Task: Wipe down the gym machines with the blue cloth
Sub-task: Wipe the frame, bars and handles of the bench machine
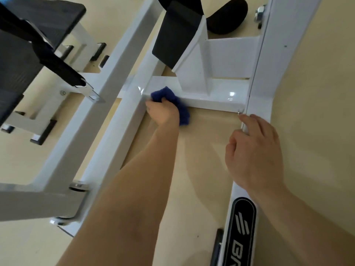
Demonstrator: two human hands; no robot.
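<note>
A white gym machine frame fills the view. My left hand (163,112) grips a bunched blue cloth (172,100) and presses it on the white cross beam (211,96), close to where that beam meets the long left rail (107,135). My right hand (255,150) rests on the right white rail (259,104), fingers curled over its inner edge. A white upright bracket (194,73) with a black pad (172,35) rises from the cross beam just right of the cloth.
Beige floor (192,150) lies between the rails. Black padded parts and a black bar (48,50) hang at upper left above white legs with black feet. A black logo plate (242,227) sits on the right rail near me. A black rounded pad (228,16) lies at the top.
</note>
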